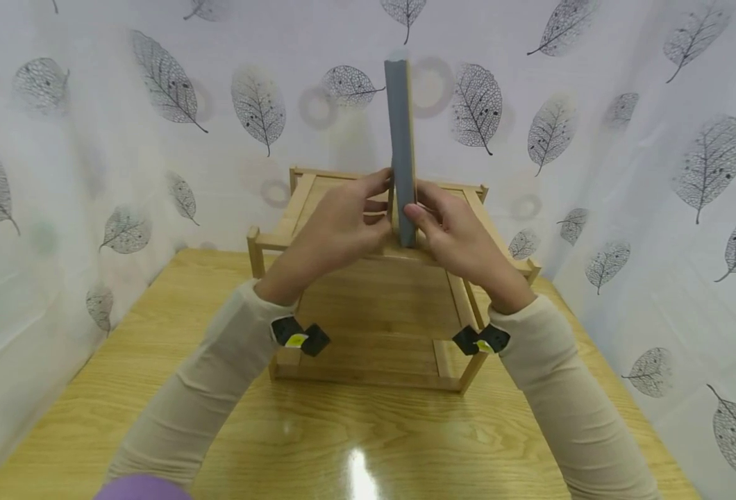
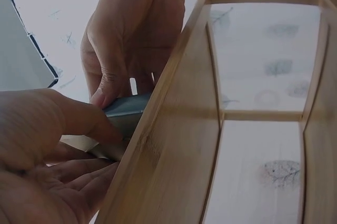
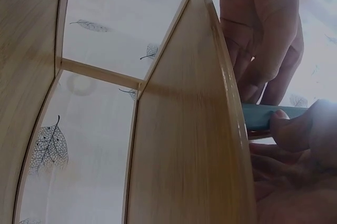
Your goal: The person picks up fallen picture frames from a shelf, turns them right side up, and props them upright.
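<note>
A tall, thin grey-blue book (image 1: 400, 139) stands upright on the top board of a small wooden shelf (image 1: 380, 258), its narrow side toward me. My left hand (image 1: 343, 222) holds its left side, fingers reaching behind a thin dark edge there. My right hand (image 1: 458, 226) grips the right side low down, with the thumb on the narrow grey-blue face. In the left wrist view the lower end of the book (image 2: 126, 110) shows between both hands at the shelf's edge. The right wrist view shows the right thumb (image 3: 279, 121) pressed on the book.
The two-tier shelf stands on a wood-grain table (image 1: 318, 430); its corner posts (image 1: 253, 236) rise above the top board. A white curtain with leaf prints (image 1: 255, 111) hangs behind and at both sides. Something purple (image 1: 143, 488) shows at the bottom left.
</note>
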A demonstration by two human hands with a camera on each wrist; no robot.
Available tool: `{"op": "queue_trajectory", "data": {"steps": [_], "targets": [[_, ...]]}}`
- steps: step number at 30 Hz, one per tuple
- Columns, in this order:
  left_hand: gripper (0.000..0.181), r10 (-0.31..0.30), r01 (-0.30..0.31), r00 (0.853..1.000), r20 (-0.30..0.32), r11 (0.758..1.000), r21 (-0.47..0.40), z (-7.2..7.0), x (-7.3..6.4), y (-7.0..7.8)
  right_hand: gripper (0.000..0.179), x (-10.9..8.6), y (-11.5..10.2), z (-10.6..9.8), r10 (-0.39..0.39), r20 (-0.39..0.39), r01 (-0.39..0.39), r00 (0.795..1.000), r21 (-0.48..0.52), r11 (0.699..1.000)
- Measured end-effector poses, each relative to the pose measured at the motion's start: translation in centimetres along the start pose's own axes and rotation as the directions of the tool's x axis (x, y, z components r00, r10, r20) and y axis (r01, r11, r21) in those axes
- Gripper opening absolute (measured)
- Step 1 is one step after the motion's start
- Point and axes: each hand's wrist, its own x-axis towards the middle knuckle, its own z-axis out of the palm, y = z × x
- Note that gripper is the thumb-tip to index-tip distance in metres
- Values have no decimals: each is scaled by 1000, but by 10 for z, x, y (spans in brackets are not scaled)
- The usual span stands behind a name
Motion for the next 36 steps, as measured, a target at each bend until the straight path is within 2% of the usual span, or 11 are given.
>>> {"op": "queue_trajectory", "data": {"steps": [6, 11, 19, 26, 36], "targets": [[68, -54, 56, 998, -29, 995, 77, -6, -4, 0, 39, 0, 1, -2, 8, 7, -8, 1000, -31, 999], [70, -70, 75, 997, -41, 988, 132, -12, -6, -2, 32, 0, 0, -4, 1, 15, 0, 1000, -76, 997], [68, -52, 58, 998, -40, 982, 180, -20, -7, -9, 13, 1, -1, -4, -17, 13, 19, 1000, -154, 988], [67, -51, 53, 999, -16, 975, 214, -27, -10, -10, 14, 3, -1, -6, -49, 39, 55, 998, -181, 982], [66, -30, 29, 1000, 2, 963, 269, -31, -11, -12, 13, 3, -1, -8, -51, 54, 60, 997, -187, 981]]}}
